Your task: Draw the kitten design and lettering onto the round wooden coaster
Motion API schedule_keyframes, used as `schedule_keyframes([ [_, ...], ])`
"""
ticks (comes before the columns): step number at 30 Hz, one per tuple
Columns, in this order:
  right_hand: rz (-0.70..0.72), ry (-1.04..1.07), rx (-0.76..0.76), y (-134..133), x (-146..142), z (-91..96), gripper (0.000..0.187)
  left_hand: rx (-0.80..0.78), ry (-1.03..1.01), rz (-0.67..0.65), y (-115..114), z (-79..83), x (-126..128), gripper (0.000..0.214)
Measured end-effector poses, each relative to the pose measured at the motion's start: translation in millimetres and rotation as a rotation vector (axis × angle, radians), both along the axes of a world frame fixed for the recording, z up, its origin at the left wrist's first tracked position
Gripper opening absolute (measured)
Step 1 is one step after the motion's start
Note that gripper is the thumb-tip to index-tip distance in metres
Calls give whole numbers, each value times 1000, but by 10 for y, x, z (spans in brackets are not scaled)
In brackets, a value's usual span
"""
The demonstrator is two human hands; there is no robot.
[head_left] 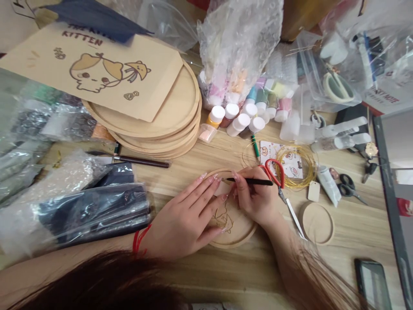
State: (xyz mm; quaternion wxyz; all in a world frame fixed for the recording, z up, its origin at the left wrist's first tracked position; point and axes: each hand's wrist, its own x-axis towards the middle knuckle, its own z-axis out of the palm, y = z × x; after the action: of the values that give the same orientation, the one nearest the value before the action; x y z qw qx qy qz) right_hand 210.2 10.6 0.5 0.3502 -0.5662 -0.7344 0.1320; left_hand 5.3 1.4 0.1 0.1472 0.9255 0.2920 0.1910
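On the table in front of me lies a round wooden tray (247, 226) with a raised rim. A cat-like outline (223, 220), looking like thin bent wire or brown line, shows on its floor. My left hand (183, 219) rests flat across the tray's left side, fingers stretched out, by a small pale paper piece (222, 189). Between thumb and fingers, my right hand (258, 200) grips a slim black pen-like tool (260, 181). Its thin tip points left, close to my left fingertips. Whether it is a pen or a brush I cannot make out.
Red-handled scissors (275, 172) and a coil of gold wire (297, 165) lie right of my right hand. Behind stand several white-capped jars (238, 125) and stacked wooden trays (190, 125). A small round tray (318, 221) and a phone (372, 282) sit at right; plastic-wrapped packets (97, 215) at left.
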Motion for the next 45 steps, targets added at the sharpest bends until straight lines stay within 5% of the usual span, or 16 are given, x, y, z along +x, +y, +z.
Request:
schedule_keyframes([
  [30,40,-43,26,12,-36,-11,5,19,0,-1,2,3,-4,56],
  [36,36,105,-111,-5,-22,-79,31,-1,-3,5,-7,-2,-1,54],
  [45,9,134,-129,9,-54,-80,36,1,3,-8,4,11,2,53],
])
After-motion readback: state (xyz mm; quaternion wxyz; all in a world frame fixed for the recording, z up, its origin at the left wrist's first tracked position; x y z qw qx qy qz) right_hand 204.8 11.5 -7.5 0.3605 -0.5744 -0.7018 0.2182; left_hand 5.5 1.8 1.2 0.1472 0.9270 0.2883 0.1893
